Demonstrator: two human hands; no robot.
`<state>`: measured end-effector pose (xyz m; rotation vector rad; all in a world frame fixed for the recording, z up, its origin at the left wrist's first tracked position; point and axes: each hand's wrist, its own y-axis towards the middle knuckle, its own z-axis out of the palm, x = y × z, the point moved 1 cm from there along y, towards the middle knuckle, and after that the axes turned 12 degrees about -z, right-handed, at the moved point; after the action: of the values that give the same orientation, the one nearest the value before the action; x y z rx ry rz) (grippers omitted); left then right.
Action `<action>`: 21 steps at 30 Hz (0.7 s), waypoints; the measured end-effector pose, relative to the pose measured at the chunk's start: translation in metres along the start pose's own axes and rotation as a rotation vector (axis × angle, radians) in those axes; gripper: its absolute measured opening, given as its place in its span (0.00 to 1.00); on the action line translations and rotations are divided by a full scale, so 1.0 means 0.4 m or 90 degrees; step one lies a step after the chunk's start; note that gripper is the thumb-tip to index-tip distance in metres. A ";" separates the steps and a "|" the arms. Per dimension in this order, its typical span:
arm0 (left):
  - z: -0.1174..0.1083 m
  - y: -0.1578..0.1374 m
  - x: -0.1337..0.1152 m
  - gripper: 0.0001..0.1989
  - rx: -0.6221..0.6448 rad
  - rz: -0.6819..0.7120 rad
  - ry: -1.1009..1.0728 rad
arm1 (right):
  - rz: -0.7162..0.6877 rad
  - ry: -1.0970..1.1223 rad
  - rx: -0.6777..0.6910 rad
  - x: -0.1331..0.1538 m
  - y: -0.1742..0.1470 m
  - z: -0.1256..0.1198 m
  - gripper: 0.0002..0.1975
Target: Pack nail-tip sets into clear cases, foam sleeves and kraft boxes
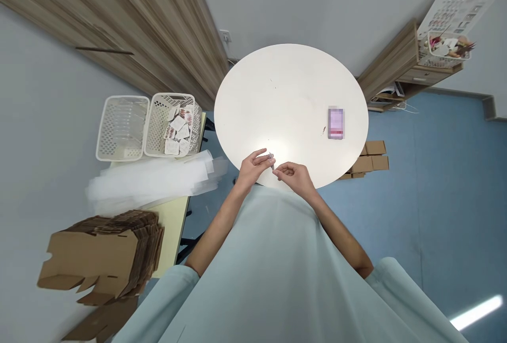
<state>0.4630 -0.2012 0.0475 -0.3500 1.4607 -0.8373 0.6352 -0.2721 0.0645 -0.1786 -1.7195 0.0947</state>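
Observation:
My left hand (253, 166) and my right hand (295, 176) meet at the near edge of a round white table (289, 84). Between their fingertips they pinch one small clear, pale item (272, 160), too small to identify. A phone-sized pink and white object (336, 122) lies flat on the table's right side, well beyond my right hand.
On a yellow side table (170, 219) to the left stand two white mesh baskets, an almost empty one (122, 127) and one with small cards (172, 123). Clear plastic sheets (150, 179) and flattened cardboard boxes (106, 250) lie there. Small brown boxes (370, 157) sit on the blue floor.

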 end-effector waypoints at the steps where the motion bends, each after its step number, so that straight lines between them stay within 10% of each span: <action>1: 0.001 -0.001 0.003 0.39 -0.007 0.005 0.005 | -0.016 -0.038 -0.004 0.004 -0.001 0.006 0.16; 21: -0.045 -0.048 -0.004 0.27 -0.041 0.079 0.019 | 0.064 0.108 0.037 -0.029 0.021 -0.075 0.25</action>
<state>0.4406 -0.2082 0.0595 -0.2928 1.5237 -0.6996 0.6673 -0.2670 0.0564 -0.2242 -1.5372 0.1980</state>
